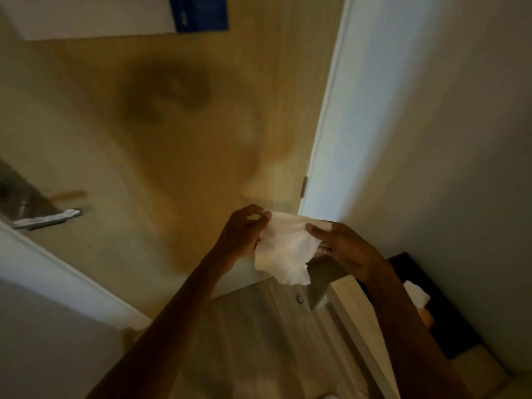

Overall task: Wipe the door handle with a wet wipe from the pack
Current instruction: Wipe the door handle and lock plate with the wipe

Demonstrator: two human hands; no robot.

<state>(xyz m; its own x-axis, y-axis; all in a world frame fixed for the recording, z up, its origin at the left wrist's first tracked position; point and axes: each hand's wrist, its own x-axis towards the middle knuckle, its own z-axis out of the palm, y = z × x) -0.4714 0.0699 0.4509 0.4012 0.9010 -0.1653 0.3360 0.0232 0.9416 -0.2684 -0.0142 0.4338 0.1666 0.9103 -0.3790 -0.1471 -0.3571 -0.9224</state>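
Wet wipe (283,249) (just one) is pinched by left hand (244,228) and right hand (345,246).

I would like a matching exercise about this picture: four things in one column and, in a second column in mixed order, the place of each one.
Things
1. wet wipe
2. door handle
3. blue sign
4. hinge

Places
A. at the top of the door
B. at the door's right edge
C. pinched between the left hand and the right hand
D. at the left of the view, touched by no hand

Pairs: 1-C, 2-D, 3-A, 4-B
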